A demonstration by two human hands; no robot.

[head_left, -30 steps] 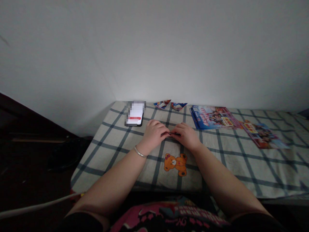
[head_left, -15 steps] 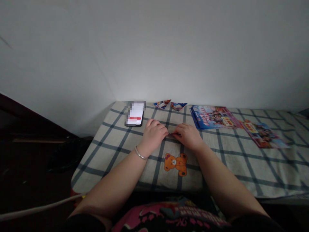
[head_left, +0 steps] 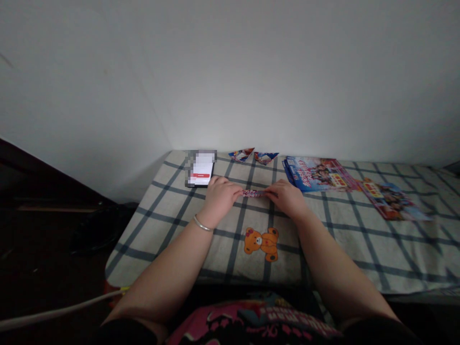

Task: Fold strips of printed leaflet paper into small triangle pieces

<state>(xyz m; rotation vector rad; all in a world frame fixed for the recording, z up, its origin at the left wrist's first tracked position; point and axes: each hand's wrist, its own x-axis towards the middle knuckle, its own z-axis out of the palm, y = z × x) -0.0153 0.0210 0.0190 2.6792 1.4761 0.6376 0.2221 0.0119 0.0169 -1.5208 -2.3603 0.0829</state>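
Observation:
Between my two hands a narrow folded strip of printed paper, pinkish with a busy pattern, lies crosswise just over the checked cloth. My left hand pinches its left end between thumb and fingers; a silver bangle circles that wrist. At the right end, the fingers of my right hand are pressed together on the strip. Beyond the hands, two small folded paper shapes in blue and orange stand against the wall.
A phone with a lit screen lies behind my left hand. Colourful printed leaflets are stacked at the right, with another leaflet beside them. The checked tablecloth bears a printed orange bear. A white wall rises behind.
My hands have moved apart, the left to the left and the right slightly to the right. More of the paper strip now shows between them.

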